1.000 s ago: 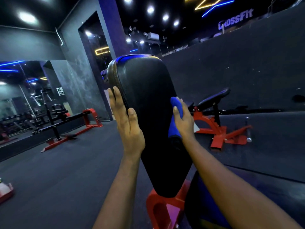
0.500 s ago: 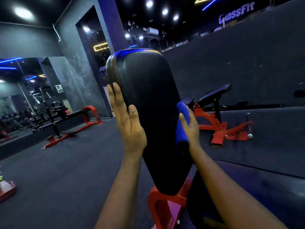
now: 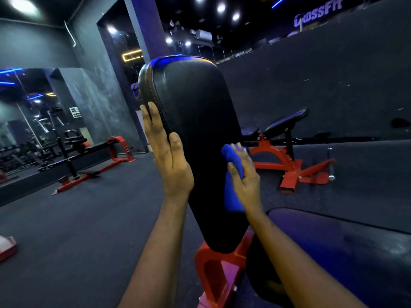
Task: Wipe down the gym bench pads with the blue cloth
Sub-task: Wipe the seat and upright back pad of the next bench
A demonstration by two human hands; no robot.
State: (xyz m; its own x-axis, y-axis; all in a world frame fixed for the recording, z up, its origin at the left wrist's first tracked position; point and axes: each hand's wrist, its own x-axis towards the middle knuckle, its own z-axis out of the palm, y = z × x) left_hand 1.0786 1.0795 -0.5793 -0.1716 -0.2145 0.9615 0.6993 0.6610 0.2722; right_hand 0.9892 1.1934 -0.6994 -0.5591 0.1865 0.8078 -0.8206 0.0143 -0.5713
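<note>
A: Left side, quick?

B: Wall mirror (image 3: 26,130) reflecting racks and machines. In front of it is a flat bench (image 3: 89,156) on a red frame, standing on the dark rubber floor (image 3: 77,230). There's a small white panel on the grey wall, too small to read.

A: Hands?

B: The left hand (image 3: 169,161) is flat with straight fingers, laid along the left edge of the back pad (image 3: 200,141). Its thumb is on the front face and it grips nothing.

A: The pad?

B: Black and glossy with a stitched seam, standing steeply upright at centre frame. It sits on a red frame (image 3: 213,270).

A: The cloth?

B: The blue cloth (image 3: 233,174) is bunched at the pad's right edge, about halfway down. The right hand (image 3: 246,176) holds it there, thumb across the front and fingers curled round behind.

A: Right of that?

B: The dark seat pad (image 3: 333,252) is low right, under the forearm. Farther back, an incline bench (image 3: 284,152) on a red base stands against a dark padded wall.

A: Any writing?

B: One lit sign (image 3: 318,13) at upper right reads "CrossFit", first letters blurred. The ceiling is black with spotlights and blue and yellow neon strips.
</note>
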